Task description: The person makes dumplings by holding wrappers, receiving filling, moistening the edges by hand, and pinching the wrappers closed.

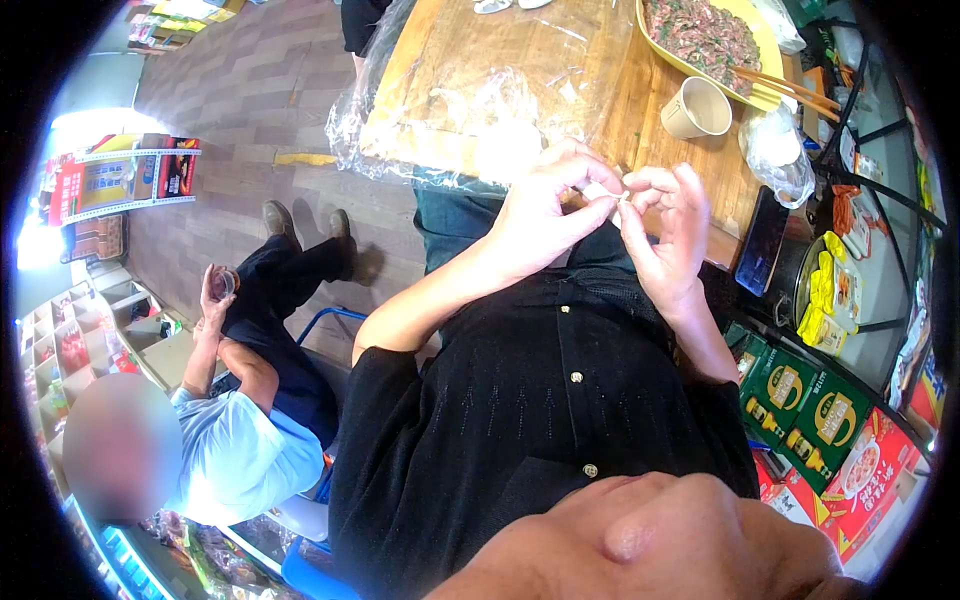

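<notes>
Above the black shirt, my left hand (555, 215) and my right hand (668, 225) meet at the table's near edge. The fingers of both hands pinch one small whitish piece (621, 196) between them, mostly covered by fingertips. Just beyond the hands is the wooden table (620, 110), with clear plastic film (490, 105) spread over its left part. A beige paper cup (697, 108) stands beyond my right hand. Farther back, a yellow dish (655, 45) holds minced meat (705, 35) with green bits, and wooden chopsticks (785, 88) rest across its rim.
A knotted plastic bag (778, 155) and a dark phone (762, 240) lie at the table's right. Yellow packets (830, 295) and green boxes (800, 400) are farther right. At left, a seated person (245, 430) holds a small cup (222, 285), near shelves.
</notes>
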Motion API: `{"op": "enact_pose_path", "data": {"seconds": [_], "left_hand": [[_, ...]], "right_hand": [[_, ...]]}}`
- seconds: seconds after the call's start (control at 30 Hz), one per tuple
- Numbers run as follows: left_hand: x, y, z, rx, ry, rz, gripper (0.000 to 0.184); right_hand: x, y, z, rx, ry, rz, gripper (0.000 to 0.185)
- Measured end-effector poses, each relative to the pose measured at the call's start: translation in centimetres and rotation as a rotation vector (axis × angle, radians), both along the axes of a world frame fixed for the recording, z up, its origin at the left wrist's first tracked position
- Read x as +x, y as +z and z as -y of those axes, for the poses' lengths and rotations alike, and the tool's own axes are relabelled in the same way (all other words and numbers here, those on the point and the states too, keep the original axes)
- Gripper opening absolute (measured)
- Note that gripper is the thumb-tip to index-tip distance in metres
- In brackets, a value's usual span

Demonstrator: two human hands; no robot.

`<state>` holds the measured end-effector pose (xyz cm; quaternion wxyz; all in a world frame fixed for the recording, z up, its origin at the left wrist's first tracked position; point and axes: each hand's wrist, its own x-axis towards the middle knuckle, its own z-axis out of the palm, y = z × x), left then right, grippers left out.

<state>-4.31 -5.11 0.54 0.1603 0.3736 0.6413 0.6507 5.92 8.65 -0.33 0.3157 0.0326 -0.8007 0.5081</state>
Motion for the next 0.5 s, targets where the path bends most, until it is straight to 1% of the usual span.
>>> {"op": "enact_pose_path", "data": {"seconds": [0.07,0.13,0.17,0.23,0.33,0.47,0.5], "left_hand": [[0.0,-0.1,0.1,-0.001,-0.008,0.011,0.01],[-0.1,-0.5,0.3,0.042,-0.049,0.076,0.01],[0.0,-0.5,0.4,0.042,-0.049,0.076,0.01],[0.3,-0.2,0.6,0.119,-0.108,0.477,0.014],[-0.1,-0.7,0.7,0.092,-0.139,0.547,0.014],[0.3,-1.2,0.5,0.072,-0.092,0.452,0.013],[0.3,-1.2,0.5,0.035,-0.075,0.287,0.013]], "right_hand": [[-0.1,0.1,0.0,-0.019,-0.007,0.0,0.071],[-0.1,0.3,-0.2,0.082,-0.04,0.0,0.07],[-0.2,0.2,-0.2,0.082,-0.04,0.0,0.07],[-0.1,-0.1,-0.3,0.047,-0.038,-0.036,0.069],[0.1,0.0,-0.3,0.031,-0.025,-0.024,0.068],[0.4,0.2,-0.3,0.085,0.068,-0.035,0.065],[0.5,0.1,-0.1,0.067,0.079,-0.014,0.064]]}}
